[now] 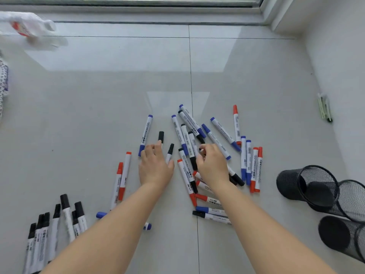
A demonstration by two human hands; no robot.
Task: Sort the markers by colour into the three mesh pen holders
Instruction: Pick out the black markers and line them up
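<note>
Red, blue and black whiteboard markers lie scattered in a pile (217,147) on the grey tiled floor. Several black markers (53,230) lie grouped at the bottom left. My left hand (155,167) grips two black markers (170,150), whose caps stick out past the fingers. My right hand (212,167) reaches into the pile, fingertips pinching a black marker (192,147). Three black mesh pen holders lie on their sides at the right: one (292,184), a second (353,196) behind it, a third (339,238) nearer me.
Two red markers (121,180) lie left of my left arm, and a blue marker (145,135) lies above that hand. A plastic bag (27,28) sits far left. Two pens (325,108) lie by the white wall on the right. A window frame runs along the top.
</note>
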